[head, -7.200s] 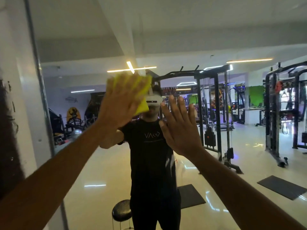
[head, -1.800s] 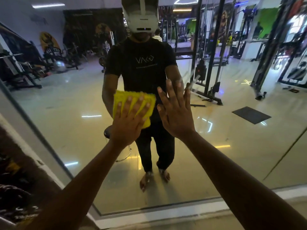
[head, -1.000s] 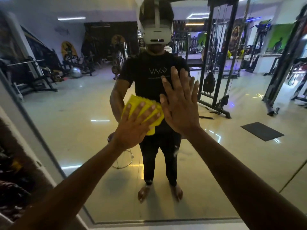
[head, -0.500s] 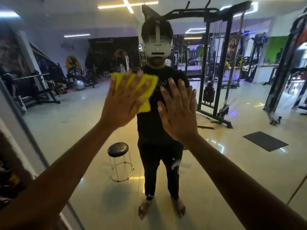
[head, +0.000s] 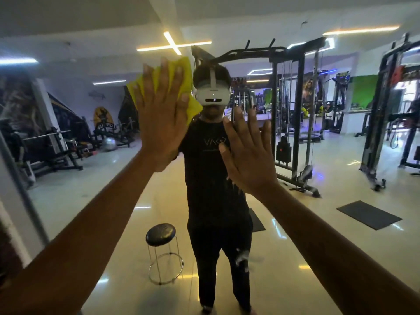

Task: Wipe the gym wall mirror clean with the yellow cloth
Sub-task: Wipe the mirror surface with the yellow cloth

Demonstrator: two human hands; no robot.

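The wall mirror (head: pixel 318 223) fills nearly the whole view and reflects the gym and a person in a black shirt. My left hand (head: pixel 162 114) is raised high with flat, spread fingers, pressing the yellow cloth (head: pixel 192 103) against the glass. The cloth shows around my fingers and to the right of my palm. My right hand (head: pixel 246 151) rests flat on the mirror, lower and to the right, with nothing in it. A few whitish smears (head: pixel 242 258) show on the glass below my right hand.
The mirror's dark left frame edge (head: pixel 25 196) borders a wall strip at the far left. In the reflection are a black stool (head: pixel 161 233), a cable machine (head: pixel 293 123), floor mats (head: pixel 368 214) and weight benches (head: pixel 56 151).
My left hand has swept the cloth up the glass, from waist height a second ago to head height now. My right hand stays flat on the mirror. The view has tilted upward.
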